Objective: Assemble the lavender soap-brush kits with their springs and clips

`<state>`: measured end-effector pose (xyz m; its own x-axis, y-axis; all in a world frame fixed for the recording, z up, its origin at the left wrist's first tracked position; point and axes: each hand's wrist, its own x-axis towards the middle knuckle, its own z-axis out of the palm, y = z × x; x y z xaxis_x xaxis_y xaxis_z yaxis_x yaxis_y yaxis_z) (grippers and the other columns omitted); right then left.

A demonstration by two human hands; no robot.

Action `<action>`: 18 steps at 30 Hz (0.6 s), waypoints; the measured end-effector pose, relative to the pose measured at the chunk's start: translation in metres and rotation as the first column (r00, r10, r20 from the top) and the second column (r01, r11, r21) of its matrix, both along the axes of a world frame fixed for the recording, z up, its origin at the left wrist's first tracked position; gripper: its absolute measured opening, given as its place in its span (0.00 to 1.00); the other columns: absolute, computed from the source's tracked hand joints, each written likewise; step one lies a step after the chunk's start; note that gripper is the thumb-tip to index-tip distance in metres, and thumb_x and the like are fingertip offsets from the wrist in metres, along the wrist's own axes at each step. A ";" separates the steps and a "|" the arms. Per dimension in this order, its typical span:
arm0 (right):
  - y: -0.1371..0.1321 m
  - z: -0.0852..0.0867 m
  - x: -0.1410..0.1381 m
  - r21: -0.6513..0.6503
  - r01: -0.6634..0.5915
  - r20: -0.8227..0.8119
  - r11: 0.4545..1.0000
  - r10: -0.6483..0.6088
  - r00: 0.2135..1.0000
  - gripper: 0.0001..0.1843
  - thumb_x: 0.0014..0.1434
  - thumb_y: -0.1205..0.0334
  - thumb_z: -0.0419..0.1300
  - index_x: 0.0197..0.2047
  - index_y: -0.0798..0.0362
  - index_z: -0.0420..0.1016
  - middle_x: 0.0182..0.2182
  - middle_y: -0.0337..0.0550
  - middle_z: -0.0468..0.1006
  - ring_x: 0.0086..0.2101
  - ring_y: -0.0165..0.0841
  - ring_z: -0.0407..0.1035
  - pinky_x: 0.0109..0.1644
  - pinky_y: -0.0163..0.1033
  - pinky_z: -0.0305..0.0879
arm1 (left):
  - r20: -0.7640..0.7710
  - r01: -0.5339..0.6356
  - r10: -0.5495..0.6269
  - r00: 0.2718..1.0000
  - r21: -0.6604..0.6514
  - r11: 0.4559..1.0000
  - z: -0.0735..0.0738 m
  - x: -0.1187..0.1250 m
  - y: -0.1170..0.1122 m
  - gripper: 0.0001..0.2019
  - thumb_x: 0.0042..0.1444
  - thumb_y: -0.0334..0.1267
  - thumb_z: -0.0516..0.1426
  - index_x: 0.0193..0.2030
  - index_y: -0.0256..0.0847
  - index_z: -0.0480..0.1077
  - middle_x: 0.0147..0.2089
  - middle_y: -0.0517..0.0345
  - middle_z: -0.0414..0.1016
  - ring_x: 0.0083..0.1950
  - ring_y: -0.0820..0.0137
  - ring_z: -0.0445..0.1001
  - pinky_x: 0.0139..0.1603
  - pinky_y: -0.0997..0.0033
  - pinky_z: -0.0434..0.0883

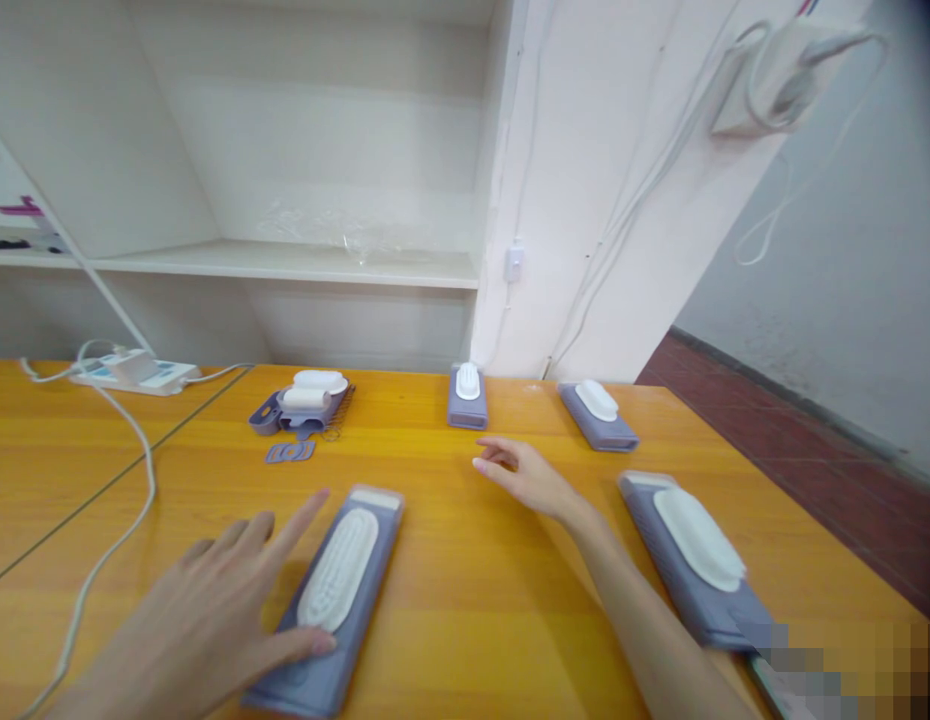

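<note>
My left hand (202, 610) lies open at the near left, fingers spread, its thumb resting on a purple flat box with a white brush-like insert (337, 590). My right hand (521, 475) reaches forward over the bare wood with its fingers loosely apart, holding nothing. It hovers a little short of a small purple box with a white piece (467, 396). Another such box (596, 414) lies to its right. A larger one (694, 555) lies beside my right forearm.
The orange wooden table (450, 600) carries a loose pile of purple and white parts (304, 405) and a small purple piece (290, 452). A white power strip (135, 372) with its cable (135, 480) lies at the far left. White shelves stand behind; red floor shows at the right.
</note>
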<state>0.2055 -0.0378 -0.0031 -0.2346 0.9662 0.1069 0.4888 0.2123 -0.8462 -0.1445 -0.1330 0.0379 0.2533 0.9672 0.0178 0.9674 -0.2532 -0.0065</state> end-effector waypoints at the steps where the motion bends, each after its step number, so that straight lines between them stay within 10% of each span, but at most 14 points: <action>1: 0.001 0.000 -0.001 0.004 0.004 -0.003 1.000 -0.004 1.000 0.27 0.55 0.45 0.58 0.52 0.55 0.70 0.43 0.47 0.76 0.42 0.36 0.71 0.50 0.44 0.66 | 0.018 0.019 -0.020 1.000 0.045 0.999 0.000 -0.008 -0.001 0.48 0.41 0.68 0.54 0.67 0.54 0.46 0.54 0.44 0.69 0.50 0.48 0.70 0.49 0.49 0.66; 12: -0.003 -0.005 -0.015 0.177 0.071 0.062 0.982 -0.083 0.995 0.18 0.58 0.52 0.56 0.46 0.54 0.74 0.38 0.46 0.77 0.39 0.36 0.71 0.47 0.43 0.66 | 0.048 0.077 -0.080 0.996 0.047 0.996 0.000 0.039 -0.002 0.19 0.50 0.48 0.55 0.48 0.49 0.72 0.61 0.48 0.63 0.62 0.52 0.60 0.58 0.50 0.62; 18: -0.002 -0.020 -0.017 0.358 0.109 0.073 0.927 -0.145 0.987 0.10 0.60 0.58 0.54 0.38 0.53 0.75 0.34 0.44 0.75 0.36 0.34 0.70 0.43 0.40 0.65 | 0.054 0.042 -0.043 0.998 0.015 0.999 -0.017 -0.031 0.000 0.26 0.45 0.35 0.53 0.55 0.53 0.66 0.64 0.60 0.59 0.65 0.60 0.57 0.59 0.58 0.64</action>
<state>0.1890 -0.0397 -0.0231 -0.1387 0.8930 0.4282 0.6068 0.4183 -0.6759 -0.1751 -0.1331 0.0205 0.2923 0.9552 0.0456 0.9548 -0.2942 0.0416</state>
